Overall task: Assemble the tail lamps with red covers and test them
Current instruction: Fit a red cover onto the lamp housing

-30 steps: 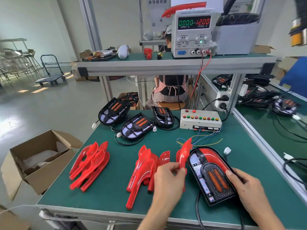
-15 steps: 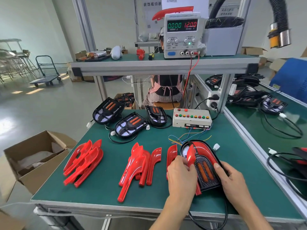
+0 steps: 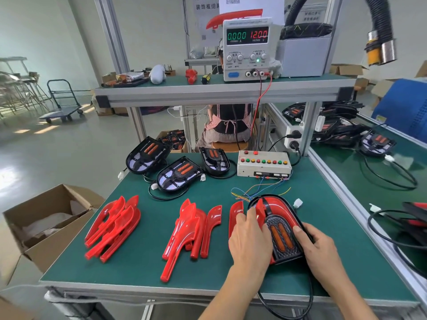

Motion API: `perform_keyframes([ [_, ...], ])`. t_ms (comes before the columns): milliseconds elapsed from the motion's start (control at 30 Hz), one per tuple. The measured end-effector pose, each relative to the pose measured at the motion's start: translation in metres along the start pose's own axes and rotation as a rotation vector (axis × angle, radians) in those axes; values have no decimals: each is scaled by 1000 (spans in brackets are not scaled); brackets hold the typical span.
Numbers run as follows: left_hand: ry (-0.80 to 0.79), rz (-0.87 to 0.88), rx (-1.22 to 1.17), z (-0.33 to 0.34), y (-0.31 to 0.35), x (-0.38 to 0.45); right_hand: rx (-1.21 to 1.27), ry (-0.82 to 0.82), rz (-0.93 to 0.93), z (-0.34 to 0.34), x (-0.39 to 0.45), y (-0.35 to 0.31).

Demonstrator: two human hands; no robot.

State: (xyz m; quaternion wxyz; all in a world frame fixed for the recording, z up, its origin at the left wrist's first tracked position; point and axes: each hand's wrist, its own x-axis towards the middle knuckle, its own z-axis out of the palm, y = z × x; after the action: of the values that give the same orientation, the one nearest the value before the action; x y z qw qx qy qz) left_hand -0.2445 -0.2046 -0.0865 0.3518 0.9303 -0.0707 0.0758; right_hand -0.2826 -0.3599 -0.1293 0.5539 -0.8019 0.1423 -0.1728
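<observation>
A black tail lamp [image 3: 280, 229] with two orange strips lies on the green table near the front right. A red cover [image 3: 260, 210] lies along its left side, and a red band runs round its top right. My left hand [image 3: 248, 239] presses on that cover with its fingers flat over the lamp's left edge. My right hand [image 3: 316, 244] grips the lamp's right edge, thumb on top. Two piles of loose red covers [image 3: 113, 227] [image 3: 189, 232] lie to the left. Three bare black lamps [image 3: 178, 175] sit at the back.
A switch box [image 3: 263, 163] with coloured buttons and loose wires stands behind the lamp. A power supply [image 3: 247, 49] reading 12.00 sits on the shelf. An open carton [image 3: 46, 225] stands left of the table. A person sits behind the bench. More lamps lie on the right bench.
My left hand brought the red cover down from upright and laid it into the lamp's left side. The right hand stayed on the lamp's right edge.
</observation>
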Motion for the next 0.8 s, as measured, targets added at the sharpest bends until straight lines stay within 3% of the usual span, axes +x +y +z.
perform_keyframes([
  [467, 173, -6, -159, 0, -2, 3, 79, -17, 14, 1, 3, 4],
  [800, 119, -31, -113, -2, -1, 17, 96, -18, 40, 2, 3, 5],
])
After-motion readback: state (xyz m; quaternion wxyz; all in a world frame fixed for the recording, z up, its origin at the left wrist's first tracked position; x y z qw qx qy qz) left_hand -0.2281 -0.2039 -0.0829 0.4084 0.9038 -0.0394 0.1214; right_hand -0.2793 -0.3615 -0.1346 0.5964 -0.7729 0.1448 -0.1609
